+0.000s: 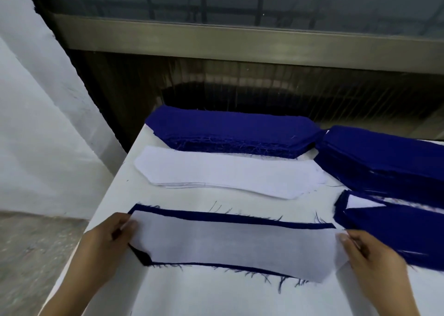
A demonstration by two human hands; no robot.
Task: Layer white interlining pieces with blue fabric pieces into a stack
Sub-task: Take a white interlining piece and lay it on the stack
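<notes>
Your left hand (105, 241) and right hand (374, 255) pinch the long white interlining piece (235, 246) by its ends, fingers (347, 240) closed on it, likely to square it over the frayed blue fabric piece (216, 216).

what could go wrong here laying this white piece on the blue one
1. Misalignment: the white interlining piece, pinched at its ends by the left hand and right hand, sits shifted right on the blue fabric piece; its right tip overhangs. Released so, the layer would likely lie crooked.
2. Loose threads fray from the blue piece's near edge and may get trapped between layers.
3. The right hand is close to the layered stack and could nudge it.
</notes>
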